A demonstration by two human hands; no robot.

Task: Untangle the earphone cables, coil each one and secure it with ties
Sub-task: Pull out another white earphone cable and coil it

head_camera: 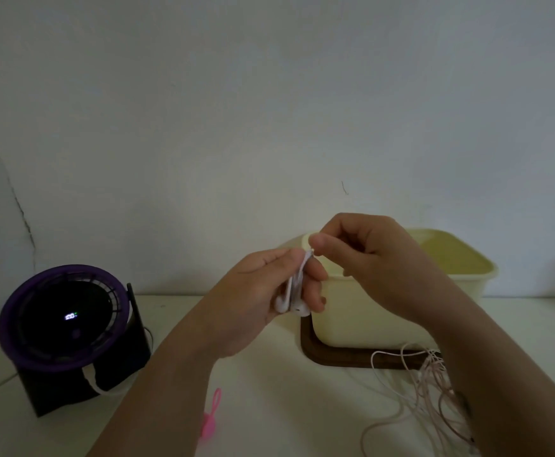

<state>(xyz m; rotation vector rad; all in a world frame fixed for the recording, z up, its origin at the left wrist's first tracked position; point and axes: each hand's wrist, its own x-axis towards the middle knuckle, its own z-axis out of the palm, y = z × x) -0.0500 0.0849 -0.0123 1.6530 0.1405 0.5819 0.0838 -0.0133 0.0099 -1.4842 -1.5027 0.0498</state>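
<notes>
Smooth glossy plastic earbuds (292,307); matt cream plastic tub (368,311); dark tray (335,357), possibly wood; rubbery pink tie (210,417).

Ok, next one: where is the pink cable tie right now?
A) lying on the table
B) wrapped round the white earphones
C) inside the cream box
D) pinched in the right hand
A: the pink cable tie lies loose on the table by the left forearm, while the left hand holds the white earphones and the right hand pinches their cable.
</notes>
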